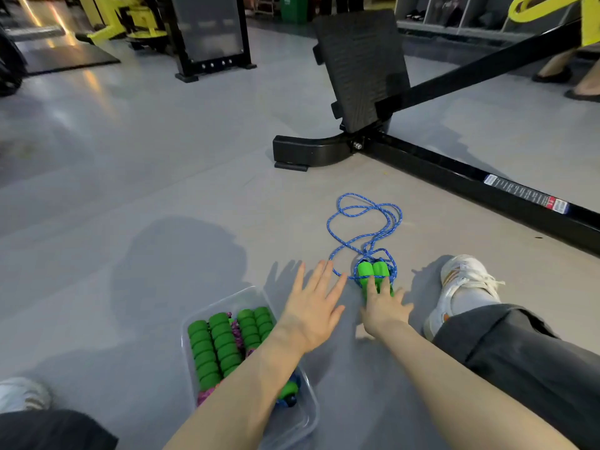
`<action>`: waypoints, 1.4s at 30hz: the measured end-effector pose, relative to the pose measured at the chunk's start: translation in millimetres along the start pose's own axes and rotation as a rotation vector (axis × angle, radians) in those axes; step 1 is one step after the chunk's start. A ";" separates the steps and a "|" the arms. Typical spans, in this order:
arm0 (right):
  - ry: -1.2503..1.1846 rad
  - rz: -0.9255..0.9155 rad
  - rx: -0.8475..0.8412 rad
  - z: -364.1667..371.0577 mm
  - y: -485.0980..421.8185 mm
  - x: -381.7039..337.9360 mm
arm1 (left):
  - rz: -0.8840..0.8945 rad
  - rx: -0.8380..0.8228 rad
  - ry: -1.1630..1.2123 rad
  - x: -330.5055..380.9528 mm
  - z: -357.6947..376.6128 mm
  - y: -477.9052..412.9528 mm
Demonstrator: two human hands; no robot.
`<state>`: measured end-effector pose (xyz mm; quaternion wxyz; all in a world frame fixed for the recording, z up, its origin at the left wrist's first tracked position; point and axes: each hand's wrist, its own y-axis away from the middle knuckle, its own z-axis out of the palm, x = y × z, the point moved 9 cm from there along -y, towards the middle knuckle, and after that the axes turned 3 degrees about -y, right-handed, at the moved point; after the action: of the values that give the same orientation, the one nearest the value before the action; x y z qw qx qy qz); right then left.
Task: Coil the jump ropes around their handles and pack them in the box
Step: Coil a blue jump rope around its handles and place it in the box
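Observation:
A blue jump rope (363,219) lies in loose loops on the grey floor, its two green foam handles (371,271) side by side at the near end. My right hand (383,308) rests on the handles with straight fingers. My left hand (313,306) hovers open just left of them, fingers spread, close to a strand of the rope. A clear plastic box (305,414) sits at lower left under my left forearm. It holds coiled ropes with green foam handles (224,342), pink rope between them, and a blue-roped one partly hidden by my arm.
A black gym machine frame (454,177) with a tilted footplate (360,66) stands beyond the rope and runs off to the right. My right leg and white shoe (461,287) lie right of the handles. My left shoe (22,394) is at far left. Another person's feet (571,82) stand far right.

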<state>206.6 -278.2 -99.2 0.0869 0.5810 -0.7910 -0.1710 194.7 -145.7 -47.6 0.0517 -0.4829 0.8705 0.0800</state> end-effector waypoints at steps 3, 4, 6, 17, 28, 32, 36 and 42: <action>-0.088 0.069 -0.029 11.8 -10.6 11.7 | 0.033 -0.016 -0.002 -1.9 12.7 -1.6; -0.127 0.079 -0.036 14.3 -12.2 13.5 | 0.041 -0.028 -0.019 -3.5 16.8 -2.2; -0.189 0.075 -0.011 14.2 -12.4 12.3 | 0.056 -0.025 -0.040 -4.1 19.6 -2.1; -0.268 -0.312 -0.008 -8.8 -2.1 -57.7 | -0.057 -0.154 -0.008 3.2 37.0 -9.1; -0.046 -0.437 0.049 -20.8 -25.0 -34.8 | -0.244 -0.413 0.132 18.6 70.6 -25.8; -0.041 -0.418 0.128 -29.2 -27.0 -32.6 | -0.246 -0.331 0.091 8.1 60.8 -28.1; -0.039 -0.402 0.125 -32.4 -28.3 -34.6 | -0.222 -0.250 0.009 -3.9 47.4 -30.6; 0.229 -0.457 0.257 -35.6 -18.3 -38.5 | -0.139 -0.243 -0.050 -3.0 50.8 -25.0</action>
<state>246.8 -252.5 -70.7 0.0606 0.7661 -0.6396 -0.0180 218.1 -146.7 -99.2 0.0198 -0.5425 0.8174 0.1929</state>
